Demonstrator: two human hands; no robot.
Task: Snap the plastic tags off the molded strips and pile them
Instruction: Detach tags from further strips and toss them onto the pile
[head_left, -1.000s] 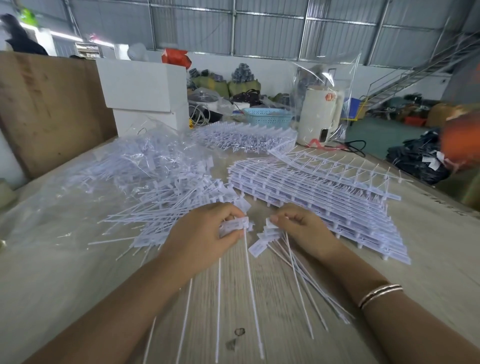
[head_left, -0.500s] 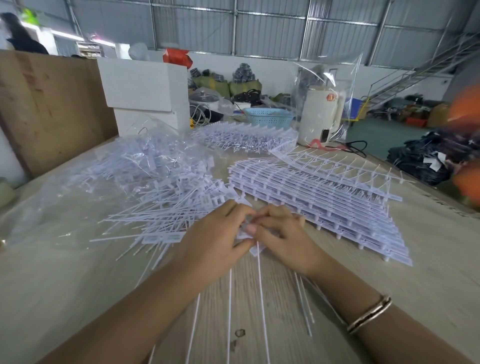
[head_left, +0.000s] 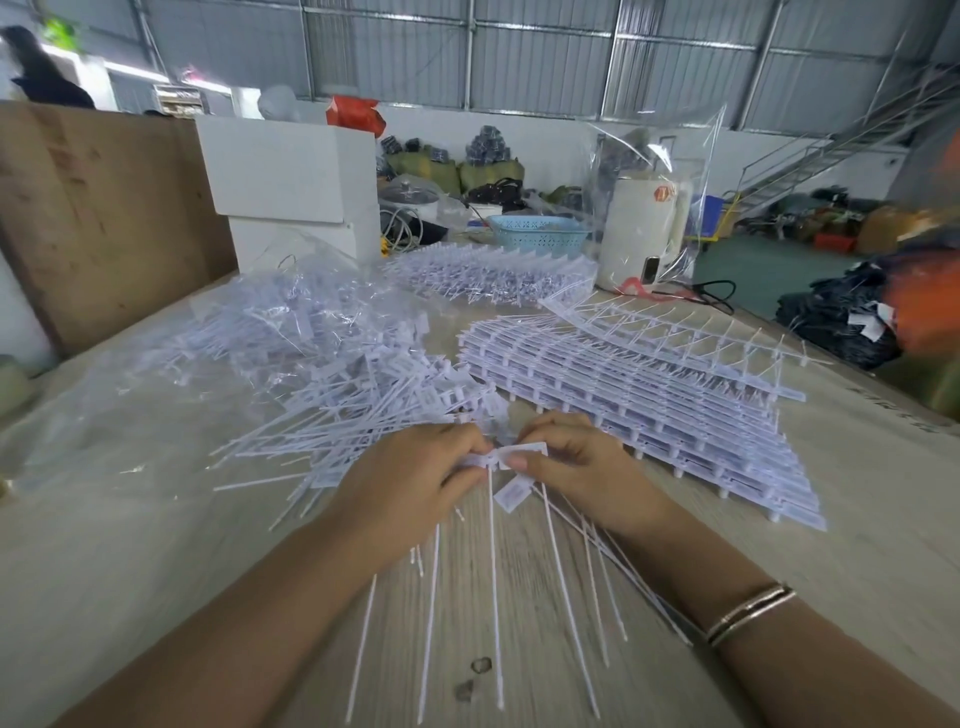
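A short molded strip (head_left: 506, 457) of white tags sat low over the surface (head_left: 130, 545), held between the two hands just in front of the person, its long thin tails (head_left: 493, 597) fanning back toward the body. The left hand (head_left: 415, 478) pinched the strip's left end between thumb and fingers; the right hand (head_left: 582, 467) pinched the right end, one tag (head_left: 511, 491) dangling just below the grip. Judged step: a snap in progress. Risks noted: with both grips crowded onto one joint, a twist might tear a tag head rather than part it cleanly; the dangling tag could drop among the tails and be missed. The loose pile (head_left: 363, 405) of freed tags lay just beyond the left hand, tails crossing every way, so a tossed piece could snag or slide off it. The stack of uncut strips (head_left: 649, 405) lay near the right hand; a wide elbow move could shove it. A clear bag (head_left: 260, 322) lay behind the pile.
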